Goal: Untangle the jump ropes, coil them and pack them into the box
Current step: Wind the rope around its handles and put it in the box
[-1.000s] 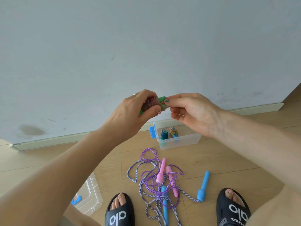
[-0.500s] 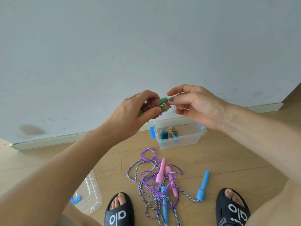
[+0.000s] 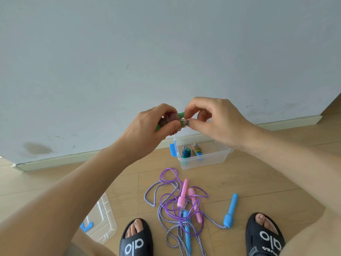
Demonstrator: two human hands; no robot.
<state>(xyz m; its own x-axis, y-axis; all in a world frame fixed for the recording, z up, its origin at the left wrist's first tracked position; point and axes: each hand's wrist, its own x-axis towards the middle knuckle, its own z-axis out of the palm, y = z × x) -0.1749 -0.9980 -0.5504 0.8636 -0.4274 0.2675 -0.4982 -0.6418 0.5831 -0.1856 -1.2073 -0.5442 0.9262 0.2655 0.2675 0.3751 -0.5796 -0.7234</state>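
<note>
We see a floor (image 3: 258, 182) of pale wood planks with a matt grain at the bottom of the frame, and a matt painted wall (image 3: 166, 52), scuffed, above it. The box (image 3: 203, 162) is clear glossy plastic. The purple rope (image 3: 167, 204) looks like smooth shiny plastic; the striped rope (image 3: 154, 191) is braided cord. Handles (image 3: 229, 211) look like smooth matt plastic.

Pale grey-blue wall (image 3: 129, 52), scuffed, dark smudge low left. Off-white skirting board (image 3: 55, 161) along its base. Light wood plank floor (image 3: 258, 172), evenly lit.
</note>
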